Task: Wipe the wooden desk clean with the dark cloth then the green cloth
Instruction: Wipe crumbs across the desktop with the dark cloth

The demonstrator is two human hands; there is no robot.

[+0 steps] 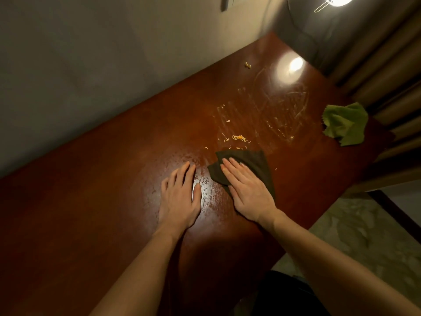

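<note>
The wooden desk [114,190] was seen to be reddish-brown and glossy, with lamp glare mirrored and wet smears left across its polish. The dark cloth [255,165] looked matt, soft fabric. The green cloth [345,124] was seen as crumpled, matt fabric with frayed edges.

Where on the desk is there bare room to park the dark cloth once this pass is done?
Bare wood runs along the wall, left of the left hand, and near the front edge of the desk between the forearms. Crowded: noodle scraps just beyond the dark cloth under the right hand, wet smears behind them, and the green cloth at the right edge.
</note>
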